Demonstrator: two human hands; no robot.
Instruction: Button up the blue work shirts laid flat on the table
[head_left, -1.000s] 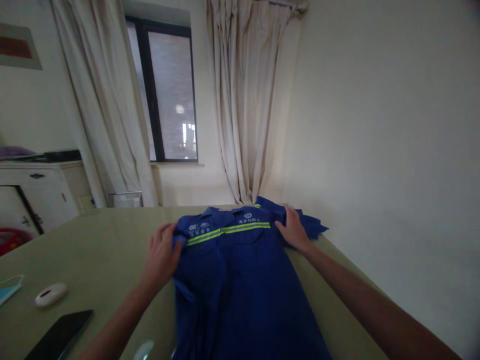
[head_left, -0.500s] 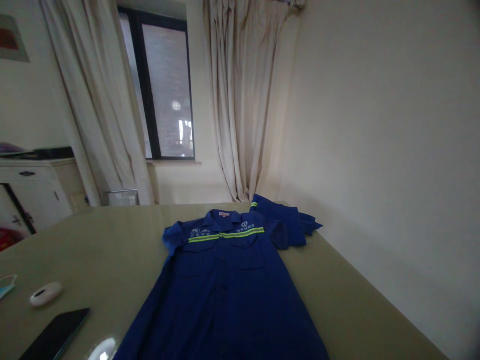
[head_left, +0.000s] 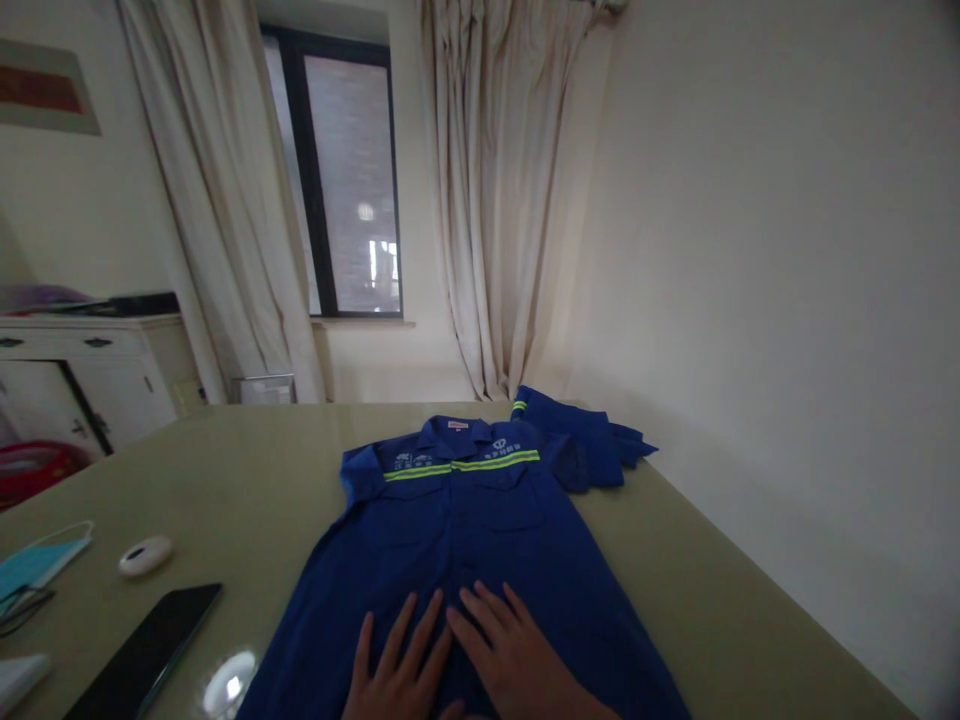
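A dark blue work shirt [head_left: 495, 540] lies front side up, its collar pointing away from me. It has short sleeves, a yellow-green reflective stripe across the chest, white printing and two flap pockets. On the lower front of the shirt rests my left hand [head_left: 401, 660], fingers spread and flat. Close beside it, my right hand [head_left: 510, 645] also lies open on the cloth, its fingertips near the button line. Neither hand grips anything. The shirt's hem is out of view at the bottom edge.
A folded blue garment [head_left: 577, 435] lies beyond the shirt's right sleeve, near the wall. On the left of the greenish table [head_left: 262, 480] are a phone [head_left: 146, 650], a small whitish oval object [head_left: 145, 556] and a blue face mask [head_left: 41, 565]. A wall borders the table's right side.
Both hands have come into view from the bottom and now lie on the shirt. The view has shifted left, showing more of the mask and cabinet.
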